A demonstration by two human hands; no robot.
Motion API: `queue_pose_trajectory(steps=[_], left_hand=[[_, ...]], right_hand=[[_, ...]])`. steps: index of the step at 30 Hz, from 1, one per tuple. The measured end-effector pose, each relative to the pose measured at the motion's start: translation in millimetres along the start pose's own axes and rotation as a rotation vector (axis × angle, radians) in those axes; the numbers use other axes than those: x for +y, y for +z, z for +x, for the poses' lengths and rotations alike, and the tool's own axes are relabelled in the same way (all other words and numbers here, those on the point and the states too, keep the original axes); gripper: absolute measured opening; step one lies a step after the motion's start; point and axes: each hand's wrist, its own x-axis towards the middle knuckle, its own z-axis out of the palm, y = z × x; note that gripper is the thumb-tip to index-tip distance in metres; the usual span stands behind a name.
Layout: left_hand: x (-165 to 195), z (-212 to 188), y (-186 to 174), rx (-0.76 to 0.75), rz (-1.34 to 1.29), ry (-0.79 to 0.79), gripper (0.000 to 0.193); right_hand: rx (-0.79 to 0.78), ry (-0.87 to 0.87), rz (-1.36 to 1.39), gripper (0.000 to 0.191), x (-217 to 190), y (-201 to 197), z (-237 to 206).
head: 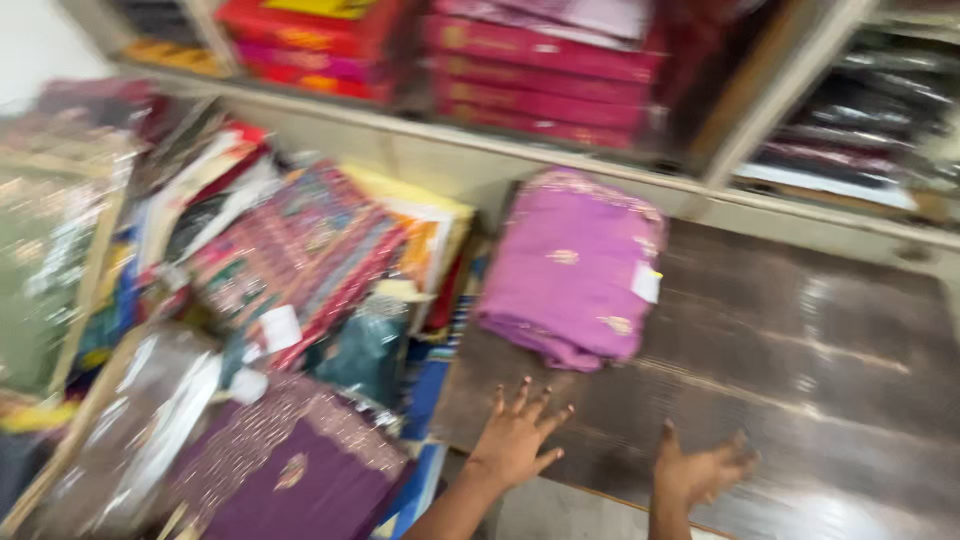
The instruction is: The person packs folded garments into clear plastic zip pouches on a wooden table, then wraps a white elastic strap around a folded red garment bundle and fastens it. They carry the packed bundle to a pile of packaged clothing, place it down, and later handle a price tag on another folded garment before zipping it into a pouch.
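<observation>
My left hand [518, 437] rests flat with fingers spread on the near edge of a dark wooden board [800, 370]. My right hand [700, 468] hovers over the same board a little to the right, fingers apart and blurred. Neither hand holds anything. A folded pink-purple cloth [572, 265] with gold motifs and a white tag lies on the board just beyond my left hand.
A heap of folded patterned fabrics [300, 250] fills the left side, with a dark purple embroidered piece [295, 470] nearest. Shelves behind hold stacked red boxes [540, 70] and dark packaged cloths [860, 120]. The picture is motion-blurred.
</observation>
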Motion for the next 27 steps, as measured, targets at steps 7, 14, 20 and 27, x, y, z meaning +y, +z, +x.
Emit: queue_pose_trajectory(steps=[7, 14, 20, 27], left_hand=[[-89.7, -155.7, -50.6, 0.178, -0.062, -0.515, 0.064], [-144.4, -308.9, -25.8, 0.176, -0.32, -1.024, 0.067], [-167.9, -378.7, 8.8, 0.503, -0.639, -1.347, 0.064], [-188.1, -405.0, 31.7, 0.605, -1.157, -1.612, 0.063]], right_hand=[[-0.493, -0.62, 0.388, 0.071, -195.7, 60.3, -152.8], [-1.023, -0.895, 0.439, 0.054, -252.2, 98.5, -316.7], [-1.272, -0.948, 0.173, 0.052, -235.1, 133.9, -390.5], [-1.308, -1.04, -0.195, 0.074, -209.4, 172.2, -424.3]])
